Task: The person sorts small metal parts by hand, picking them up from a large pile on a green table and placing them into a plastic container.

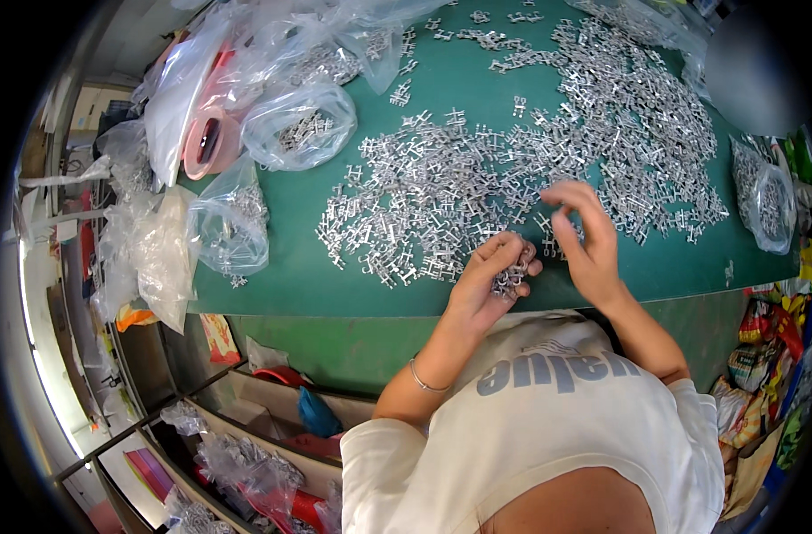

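Small silver metal parts, shaped like an H with hooked ends, lie in a wide loose pile (424, 196) across the green table. Close to the table's near edge, my left hand (486, 283) is closed around several of these metal parts (513, 274), which show between its thumb and fingers. Just to its right, my right hand (593, 245) hovers by the pile with fingers bent and thumb and forefinger apart. Nothing shows between them. A few loose parts (549, 250) lie beside its thumb.
Clear plastic bags (301, 129) of metal parts stand at the left, near a pink container (212, 142). Another filled bag (766, 200) sits at the right edge. Below the green tabletop (370, 303), an open drawer (219, 418) holds more bags. Colourful packets (753, 356) are stacked at right.
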Demonstrator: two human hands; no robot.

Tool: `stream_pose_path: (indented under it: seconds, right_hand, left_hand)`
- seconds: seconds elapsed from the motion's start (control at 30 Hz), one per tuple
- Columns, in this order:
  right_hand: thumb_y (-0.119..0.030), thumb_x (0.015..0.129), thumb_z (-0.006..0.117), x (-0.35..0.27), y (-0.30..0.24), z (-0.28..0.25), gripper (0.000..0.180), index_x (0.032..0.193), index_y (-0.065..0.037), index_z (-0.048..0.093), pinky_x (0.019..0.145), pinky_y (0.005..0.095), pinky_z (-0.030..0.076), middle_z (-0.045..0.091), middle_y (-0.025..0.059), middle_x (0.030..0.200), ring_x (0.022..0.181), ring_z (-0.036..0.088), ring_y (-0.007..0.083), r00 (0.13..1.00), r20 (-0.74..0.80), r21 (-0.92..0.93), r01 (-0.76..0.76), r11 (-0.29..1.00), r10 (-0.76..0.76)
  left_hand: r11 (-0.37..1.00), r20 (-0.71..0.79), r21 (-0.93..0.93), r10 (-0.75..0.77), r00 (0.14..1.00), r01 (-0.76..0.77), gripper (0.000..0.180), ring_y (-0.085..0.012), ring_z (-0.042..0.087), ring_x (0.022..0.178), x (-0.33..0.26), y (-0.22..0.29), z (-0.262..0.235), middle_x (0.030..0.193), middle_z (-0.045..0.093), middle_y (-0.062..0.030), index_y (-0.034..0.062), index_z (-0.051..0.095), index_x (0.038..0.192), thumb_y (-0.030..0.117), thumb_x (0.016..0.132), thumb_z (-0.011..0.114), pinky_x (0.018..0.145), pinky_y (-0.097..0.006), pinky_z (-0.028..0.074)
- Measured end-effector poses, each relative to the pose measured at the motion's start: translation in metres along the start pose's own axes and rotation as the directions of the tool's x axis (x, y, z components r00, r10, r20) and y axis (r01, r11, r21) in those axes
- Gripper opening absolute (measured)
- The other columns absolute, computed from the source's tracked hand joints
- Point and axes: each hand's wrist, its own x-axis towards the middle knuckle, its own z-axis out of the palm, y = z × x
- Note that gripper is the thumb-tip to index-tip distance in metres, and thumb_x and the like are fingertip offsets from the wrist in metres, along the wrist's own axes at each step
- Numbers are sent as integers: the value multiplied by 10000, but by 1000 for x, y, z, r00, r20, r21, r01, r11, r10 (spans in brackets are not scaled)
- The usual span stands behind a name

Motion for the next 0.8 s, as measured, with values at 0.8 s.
stream_pose_path:
  seconds: [0.8]
  right_hand:
    - [11, 731, 574, 73, 23, 44, 250, 974, -41, 603, 865, 360, 363, 564, 72, 1030, 991, 490, 256, 921, 298, -513, 377, 771, -251]
  left_hand:
    - [173, -4, 972, 689, 725, -158, 94, -122, 513, 626, -5, 63, -8, 731, 566, -48, -8, 617, 856, -1, 763, 609, 581, -245, 411]
